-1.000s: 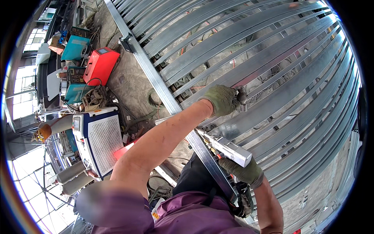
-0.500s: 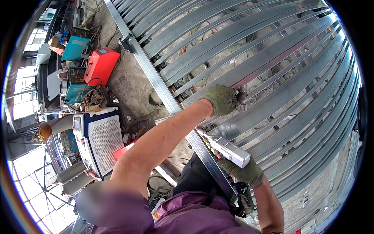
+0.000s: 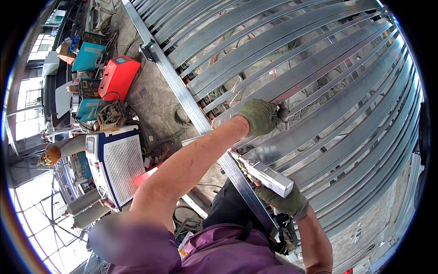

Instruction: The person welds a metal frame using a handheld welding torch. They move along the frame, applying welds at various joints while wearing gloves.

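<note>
My gloved left hand (image 3: pixel 259 118) is closed on a small grey metal piece (image 3: pixel 283 115), which sits against one of the flat metal slats (image 3: pixel 315 89). Its exact kind does not show. Closer to my body, my gloved right hand (image 3: pixel 286 201) grips a silver, box-bodied welding gun (image 3: pixel 273 178) from below. The gun's thin nozzle end points up and left toward the frame's long side rail (image 3: pixel 182 96), near the slat ends. My right fingers are partly hidden beneath the gun body.
Parallel slats fill the right side, with cables on the floor beneath them. Left of the rail stand a white-and-blue machine (image 3: pixel 119 166), a red machine (image 3: pixel 119 75) and teal machines (image 3: pixel 89 57). Grey gas cylinders (image 3: pixel 86 210) lie at lower left; a coil of cable (image 3: pixel 180 116) is beside the rail.
Both hands, the metal piece and the welding gun stay in place. A faint orange glow shows more strongly at the slat ends along the rail.
</note>
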Demonstrator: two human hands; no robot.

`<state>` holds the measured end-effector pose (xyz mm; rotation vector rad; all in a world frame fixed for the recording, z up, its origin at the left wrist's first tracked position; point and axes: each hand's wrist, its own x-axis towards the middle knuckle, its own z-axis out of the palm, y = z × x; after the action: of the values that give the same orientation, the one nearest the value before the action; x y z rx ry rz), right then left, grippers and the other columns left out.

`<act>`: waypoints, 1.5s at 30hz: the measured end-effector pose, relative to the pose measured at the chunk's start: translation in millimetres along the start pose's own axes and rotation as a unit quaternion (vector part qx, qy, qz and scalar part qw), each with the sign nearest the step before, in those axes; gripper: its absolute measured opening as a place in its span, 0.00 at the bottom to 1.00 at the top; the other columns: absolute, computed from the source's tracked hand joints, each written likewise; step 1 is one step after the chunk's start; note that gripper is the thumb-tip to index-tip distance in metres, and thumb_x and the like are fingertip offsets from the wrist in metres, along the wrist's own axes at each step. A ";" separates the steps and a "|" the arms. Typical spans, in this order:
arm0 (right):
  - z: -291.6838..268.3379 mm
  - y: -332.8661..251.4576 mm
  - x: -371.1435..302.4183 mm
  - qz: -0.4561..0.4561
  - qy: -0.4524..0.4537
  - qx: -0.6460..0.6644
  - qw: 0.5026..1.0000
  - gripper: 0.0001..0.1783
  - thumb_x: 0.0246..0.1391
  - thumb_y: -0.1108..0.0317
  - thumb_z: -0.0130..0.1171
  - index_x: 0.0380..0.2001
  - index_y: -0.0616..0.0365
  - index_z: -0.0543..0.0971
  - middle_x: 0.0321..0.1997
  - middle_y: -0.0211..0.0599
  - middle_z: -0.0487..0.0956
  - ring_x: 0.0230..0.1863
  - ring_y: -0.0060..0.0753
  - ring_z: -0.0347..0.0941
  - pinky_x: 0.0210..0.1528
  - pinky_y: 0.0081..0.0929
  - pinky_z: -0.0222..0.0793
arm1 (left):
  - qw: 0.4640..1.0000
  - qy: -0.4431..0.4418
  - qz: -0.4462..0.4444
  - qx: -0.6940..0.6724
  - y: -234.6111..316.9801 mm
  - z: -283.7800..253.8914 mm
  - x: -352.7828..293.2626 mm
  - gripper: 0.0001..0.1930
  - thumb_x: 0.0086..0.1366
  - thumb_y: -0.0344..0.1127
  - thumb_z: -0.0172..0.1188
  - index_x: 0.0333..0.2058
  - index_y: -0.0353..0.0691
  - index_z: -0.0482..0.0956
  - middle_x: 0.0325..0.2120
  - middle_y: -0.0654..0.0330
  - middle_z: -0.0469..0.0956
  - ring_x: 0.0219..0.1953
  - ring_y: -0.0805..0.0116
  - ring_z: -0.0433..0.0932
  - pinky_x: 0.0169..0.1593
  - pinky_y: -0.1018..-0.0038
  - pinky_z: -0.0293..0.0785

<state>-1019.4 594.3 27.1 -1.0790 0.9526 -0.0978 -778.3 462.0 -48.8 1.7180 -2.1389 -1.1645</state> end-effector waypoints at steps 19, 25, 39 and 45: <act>0.5 10.9 -5.0 -0.026 0.003 0.010 1.000 0.26 0.61 0.62 0.79 0.59 0.59 0.85 0.53 0.38 0.91 0.52 0.26 0.88 0.52 0.28 0.85 | 0.999 -0.032 -0.024 0.010 7.9 -9.1 -1.1 0.17 0.76 0.47 0.58 0.43 0.38 0.87 0.40 0.49 0.88 0.45 0.46 0.85 0.51 0.61 0.80; -1.0 14.1 -6.0 -0.035 0.006 -0.003 0.999 0.25 0.61 0.62 0.79 0.59 0.59 0.85 0.51 0.38 0.91 0.51 0.26 0.88 0.52 0.29 0.84 | 0.999 -0.029 -0.026 0.021 10.1 -9.6 -0.3 0.17 0.76 0.47 0.58 0.43 0.38 0.86 0.39 0.50 0.88 0.44 0.48 0.86 0.51 0.61 0.81; 1.5 12.1 -11.5 -0.020 0.010 0.044 0.999 0.23 0.62 0.64 0.78 0.58 0.59 0.86 0.50 0.36 0.91 0.50 0.24 0.87 0.51 0.28 0.84 | 0.993 -0.090 -0.061 -0.052 4.4 -6.0 2.4 0.15 0.80 0.36 0.52 0.52 0.31 0.81 0.46 0.52 0.87 0.47 0.60 0.85 0.54 0.68 0.81; 6.4 5.0 -17.7 -0.029 0.037 0.063 0.997 0.24 0.63 0.63 0.78 0.59 0.60 0.85 0.48 0.34 0.91 0.47 0.20 0.85 0.48 0.27 0.83 | 0.997 -0.066 -0.032 0.032 18.3 -19.0 -3.3 0.17 0.80 0.42 0.52 0.48 0.34 0.83 0.43 0.50 0.87 0.47 0.53 0.86 0.53 0.63 0.81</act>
<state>-1027.7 610.2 34.8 -0.9914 0.9684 -0.2431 -780.4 456.8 -22.9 1.7974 -2.2357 -1.2735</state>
